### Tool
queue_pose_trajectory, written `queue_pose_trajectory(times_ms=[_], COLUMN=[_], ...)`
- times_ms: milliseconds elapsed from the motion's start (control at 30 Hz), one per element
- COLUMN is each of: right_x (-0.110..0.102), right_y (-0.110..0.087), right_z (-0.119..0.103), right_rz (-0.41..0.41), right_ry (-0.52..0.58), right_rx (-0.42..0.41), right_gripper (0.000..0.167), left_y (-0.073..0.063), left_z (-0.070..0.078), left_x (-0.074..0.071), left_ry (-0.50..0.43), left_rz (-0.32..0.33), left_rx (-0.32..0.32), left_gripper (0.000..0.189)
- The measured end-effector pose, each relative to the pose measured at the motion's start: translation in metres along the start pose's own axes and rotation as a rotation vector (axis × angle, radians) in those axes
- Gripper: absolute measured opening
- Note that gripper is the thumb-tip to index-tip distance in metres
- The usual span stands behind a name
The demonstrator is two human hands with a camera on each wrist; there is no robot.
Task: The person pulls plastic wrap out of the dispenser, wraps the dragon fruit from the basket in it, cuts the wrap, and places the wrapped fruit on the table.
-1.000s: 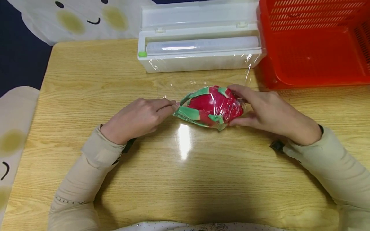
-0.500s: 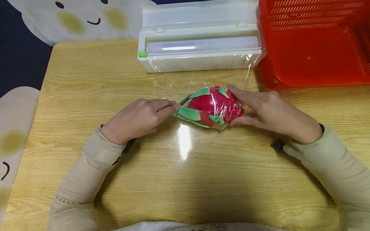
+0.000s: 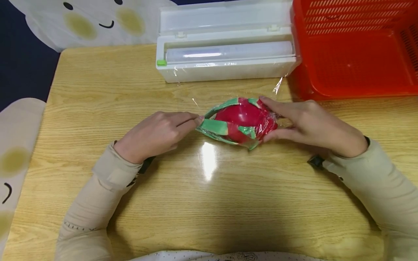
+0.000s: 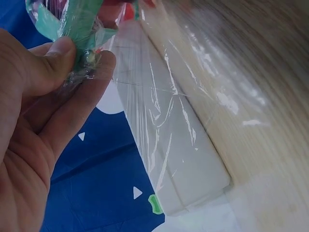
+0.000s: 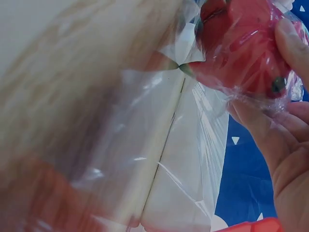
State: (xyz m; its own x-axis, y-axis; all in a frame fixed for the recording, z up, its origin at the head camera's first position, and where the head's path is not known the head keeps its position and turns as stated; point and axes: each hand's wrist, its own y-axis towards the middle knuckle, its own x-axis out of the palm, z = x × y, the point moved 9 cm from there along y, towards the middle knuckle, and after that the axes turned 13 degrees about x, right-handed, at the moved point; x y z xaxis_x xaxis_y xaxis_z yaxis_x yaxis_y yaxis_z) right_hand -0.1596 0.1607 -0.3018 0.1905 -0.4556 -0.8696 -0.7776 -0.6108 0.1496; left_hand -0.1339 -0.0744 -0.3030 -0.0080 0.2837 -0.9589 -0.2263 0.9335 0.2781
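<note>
A pink-red dragon fruit point(image 3: 240, 115) with green scales lies sideways between the two hands, covered in clear cling film point(image 3: 277, 88). The left hand point(image 3: 156, 134) pinches the fruit's green tips and gathered film between thumb and fingers, as the left wrist view shows up close. At the rounded end, the right hand point(image 3: 308, 125) grips the fruit, thumb on one side and fingers on the other. Film is bunched around that end in the right wrist view. From the fruit, a sheet of film stretches back to the white dispenser box point(image 3: 225, 70).
The dispenser's lid point(image 3: 225, 16) stands raised behind a film roll point(image 3: 228, 50). A green slider point(image 3: 161, 62) sits at the box's left front corner. At the back right is a red plastic basket point(image 3: 359, 92). All stand on a wood-grain table point(image 3: 209, 210).
The right hand and the dragon fruit have shifted slightly to the right. Creases in the film by the box have changed. The left hand stays nearly where it was.
</note>
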Motion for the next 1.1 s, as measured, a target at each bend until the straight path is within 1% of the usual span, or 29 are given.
queue_pose_trajectory(times_ms=[167,333,533,900,1100], right_x=[-0.0002,-0.001,-0.0003,-0.0002,-0.0002], right_y=[-0.001,-0.0011,-0.0017,-0.0008,-0.0012], right_z=[0.0031,0.0037,0.005,0.0079,0.0104], right_rz=[-0.016,-0.011,-0.026,-0.067,-0.083], right_ry=[-0.013,-0.002,0.009,0.048,0.039], right_rx=[0.029,0.026,0.024,0.088,0.128], right_gripper=[0.094,0.092,0.091,0.087,0.082], left_y=[0.0007,0.0009,0.0007,-0.0018,-0.003], left_z=[-0.0014,-0.0022,-0.0035,-0.0073,-0.0084], left_x=[0.001,0.0029,0.0035,0.0043,0.0054], left_ry=[-0.01,-0.021,-0.037,-0.113,-0.15], left_rz=[-0.004,-0.012,-0.012,0.006,0.001], left_rx=[-0.006,-0.005,-0.007,-0.023,-0.033], left_gripper=[0.037,0.04,0.044,0.052,0.056])
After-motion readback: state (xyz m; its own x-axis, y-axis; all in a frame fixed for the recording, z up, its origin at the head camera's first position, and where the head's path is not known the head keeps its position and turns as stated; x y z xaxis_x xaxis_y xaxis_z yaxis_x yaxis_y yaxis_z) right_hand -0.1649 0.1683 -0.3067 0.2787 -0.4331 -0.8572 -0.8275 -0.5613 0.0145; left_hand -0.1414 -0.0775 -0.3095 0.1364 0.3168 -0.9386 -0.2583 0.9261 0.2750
